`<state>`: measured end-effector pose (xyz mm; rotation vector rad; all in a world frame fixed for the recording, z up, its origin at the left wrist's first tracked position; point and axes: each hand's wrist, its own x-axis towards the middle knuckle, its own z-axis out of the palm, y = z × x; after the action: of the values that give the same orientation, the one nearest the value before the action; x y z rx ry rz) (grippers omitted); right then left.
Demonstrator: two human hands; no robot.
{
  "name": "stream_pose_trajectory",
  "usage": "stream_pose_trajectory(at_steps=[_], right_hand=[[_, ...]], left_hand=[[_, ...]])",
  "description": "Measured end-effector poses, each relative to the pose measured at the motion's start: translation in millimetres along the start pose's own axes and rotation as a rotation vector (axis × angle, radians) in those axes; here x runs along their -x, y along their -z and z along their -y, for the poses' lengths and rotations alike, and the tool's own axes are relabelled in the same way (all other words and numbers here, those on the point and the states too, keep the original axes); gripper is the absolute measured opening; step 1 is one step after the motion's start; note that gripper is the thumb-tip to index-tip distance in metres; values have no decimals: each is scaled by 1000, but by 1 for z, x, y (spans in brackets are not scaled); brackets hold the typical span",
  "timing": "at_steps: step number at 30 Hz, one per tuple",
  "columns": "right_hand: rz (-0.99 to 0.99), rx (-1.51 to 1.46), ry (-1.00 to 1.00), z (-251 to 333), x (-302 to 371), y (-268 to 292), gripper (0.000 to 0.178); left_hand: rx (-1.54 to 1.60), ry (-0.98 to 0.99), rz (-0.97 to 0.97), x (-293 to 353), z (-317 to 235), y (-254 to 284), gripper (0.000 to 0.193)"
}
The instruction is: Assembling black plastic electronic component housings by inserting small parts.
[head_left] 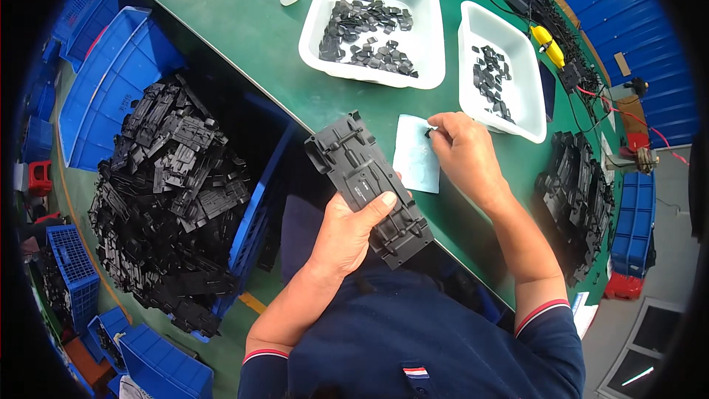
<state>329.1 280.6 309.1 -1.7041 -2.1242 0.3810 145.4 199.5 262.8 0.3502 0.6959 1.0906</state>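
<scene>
Head view: green table (244, 22), blue wall (620, 0); left hand (346, 235) tight around black panel (360, 166), right hand (467, 154) in pinch on dark piece (428, 133).

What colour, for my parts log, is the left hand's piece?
The piece in the left hand is mostly black; the head view shows it best.

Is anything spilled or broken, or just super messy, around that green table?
I see nothing spilled or clearly broken. The big heap of black parts left of the table does look messy: they lie jumbled at different angles. The black part in the left hand shows no clear damage.
</scene>
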Motion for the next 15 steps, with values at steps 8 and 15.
stream_pose_trajectory(at_steps=[8, 15], right_hand=[[-360, -88, 418, 2, 30, 16, 20], [-495, -156, 656, -4, 65, 18, 33]], left_hand=[[-13, -26, 12, 3, -7, -8, 32], [-18, -86, 39, 9, -22, -27, 32]])
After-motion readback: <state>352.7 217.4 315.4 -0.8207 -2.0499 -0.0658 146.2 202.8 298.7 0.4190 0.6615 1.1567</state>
